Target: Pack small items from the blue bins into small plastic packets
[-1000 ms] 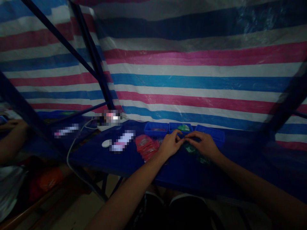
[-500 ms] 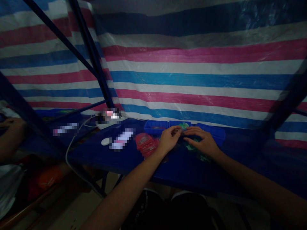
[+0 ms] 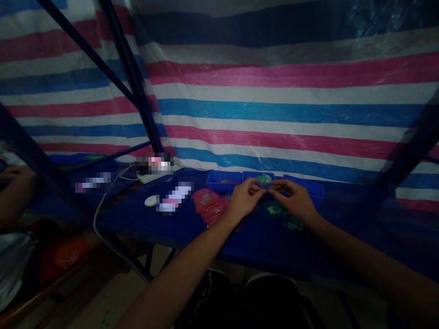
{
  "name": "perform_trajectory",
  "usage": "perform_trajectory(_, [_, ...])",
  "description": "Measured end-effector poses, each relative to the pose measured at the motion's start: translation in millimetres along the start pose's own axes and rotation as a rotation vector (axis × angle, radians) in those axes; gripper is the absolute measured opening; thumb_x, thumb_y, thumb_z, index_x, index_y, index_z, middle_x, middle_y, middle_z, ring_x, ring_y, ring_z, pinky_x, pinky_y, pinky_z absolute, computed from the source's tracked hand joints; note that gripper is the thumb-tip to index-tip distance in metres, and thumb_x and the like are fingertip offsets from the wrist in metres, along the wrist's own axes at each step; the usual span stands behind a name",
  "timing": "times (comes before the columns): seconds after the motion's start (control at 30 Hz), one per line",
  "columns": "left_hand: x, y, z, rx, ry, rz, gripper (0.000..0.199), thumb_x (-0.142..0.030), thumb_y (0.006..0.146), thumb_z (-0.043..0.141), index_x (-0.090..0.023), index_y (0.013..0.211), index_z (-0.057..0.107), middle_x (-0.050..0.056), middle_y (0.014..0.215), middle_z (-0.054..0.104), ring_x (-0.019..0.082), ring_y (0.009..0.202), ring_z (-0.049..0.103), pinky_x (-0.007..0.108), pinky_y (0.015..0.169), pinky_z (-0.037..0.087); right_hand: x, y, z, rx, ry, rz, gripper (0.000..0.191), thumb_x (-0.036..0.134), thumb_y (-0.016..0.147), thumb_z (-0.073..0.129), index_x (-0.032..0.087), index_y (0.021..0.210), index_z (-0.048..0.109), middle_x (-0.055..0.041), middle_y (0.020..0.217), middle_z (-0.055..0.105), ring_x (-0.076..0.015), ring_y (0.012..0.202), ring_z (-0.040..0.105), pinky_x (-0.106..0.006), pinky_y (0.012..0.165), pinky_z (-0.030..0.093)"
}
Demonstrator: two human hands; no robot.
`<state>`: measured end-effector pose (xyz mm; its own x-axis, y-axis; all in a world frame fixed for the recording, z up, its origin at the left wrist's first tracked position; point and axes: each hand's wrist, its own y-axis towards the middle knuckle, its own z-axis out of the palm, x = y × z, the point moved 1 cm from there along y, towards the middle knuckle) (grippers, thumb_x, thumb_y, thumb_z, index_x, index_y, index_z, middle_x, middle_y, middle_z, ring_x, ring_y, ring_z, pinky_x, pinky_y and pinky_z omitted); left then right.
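My left hand (image 3: 246, 197) and my right hand (image 3: 295, 199) meet above the table in front of the blue bins. Both are closed, thumbs against fingertips, at a small bluish see-through thing (image 3: 265, 185) too dim to name. Just beyond the fingertips, green material (image 3: 263, 177) shows in the middle blue bin (image 3: 249, 175). Beside my left forearm lies a spread stack of red plastic packets (image 3: 210, 206). Green packets (image 3: 275, 209) rest on the table below my right hand, partly covered by it.
A left bin (image 3: 222, 186) and a right bin (image 3: 313, 189) flank the middle one. On the left are a round white object (image 3: 151, 201), a blurred-out phone-like shape (image 3: 175, 197), a power strip (image 3: 161, 175) and its cable. Another person's arm (image 3: 17, 194) shows beyond a blue post.
My left hand has shifted slightly right, and its thumb and fingers now reach farther toward my right hand. My right hand's fingers have curled in more. The packets lie as before.
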<state>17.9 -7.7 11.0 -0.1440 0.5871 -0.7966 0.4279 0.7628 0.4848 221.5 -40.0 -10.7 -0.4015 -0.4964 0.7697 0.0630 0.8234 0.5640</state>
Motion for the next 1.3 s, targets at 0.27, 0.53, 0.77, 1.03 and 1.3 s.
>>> perform_trajectory(0.27, [1.2,0.9,1.0,0.089,-0.088,-0.015,0.041,-0.049,0.102,0.047,-0.018,0.113,0.072,0.007,0.098,0.077,0.019,0.085,0.073,0.030,0.077,0.058,15.2,-2.7,-3.6,0.025,-0.289,-0.219,0.015,0.034,0.091,0.068,0.024,0.101,0.073,-0.0066,0.101,0.075,-0.0255,0.092,0.071,-0.044,0.088,0.057])
perform_trajectory(0.53, [20.0,8.1,-0.9,-0.061,-0.029,-0.045,0.017,-0.024,0.089,0.069,-0.016,0.103,0.070,0.008,0.098,0.076,0.018,0.087,0.072,0.029,0.081,0.056,21.6,-4.1,1.2,0.100,-0.295,-0.264,0.025,0.039,0.090,0.073,0.026,0.110,0.071,-0.0064,0.113,0.073,-0.0267,0.105,0.069,-0.046,0.097,0.054])
perform_trajectory(0.77, [6.4,1.6,1.0,0.050,-0.009,0.001,0.017,-0.025,0.089,0.070,-0.018,0.102,0.061,0.003,0.092,0.075,0.016,0.084,0.072,0.024,0.073,0.052,10.6,-4.1,0.2,0.116,-0.112,-0.080,0.035,0.040,0.092,0.069,0.028,0.124,0.069,-0.0052,0.119,0.075,-0.0254,0.102,0.074,-0.043,0.095,0.059])
perform_trajectory(1.03, [-0.3,-0.4,2.0,0.063,0.041,0.047,0.024,-0.018,0.088,0.068,-0.020,0.109,0.056,0.001,0.091,0.076,0.015,0.079,0.071,0.024,0.071,0.050,9.1,-3.1,-0.9,0.113,-0.070,-0.013,0.028,0.044,0.088,0.072,0.026,0.110,0.076,-0.0051,0.109,0.079,-0.0270,0.100,0.075,-0.045,0.095,0.059])
perform_trajectory(1.3, [-3.4,-2.1,1.1,0.046,0.100,0.052,0.021,-0.021,0.088,0.067,-0.020,0.106,0.055,0.000,0.087,0.075,0.014,0.074,0.070,0.024,0.068,0.050,14.7,-2.8,-1.3,0.111,-0.026,0.018,0.030,0.045,0.086,0.074,0.025,0.108,0.077,-0.0055,0.106,0.079,-0.0263,0.096,0.076,-0.043,0.092,0.061])
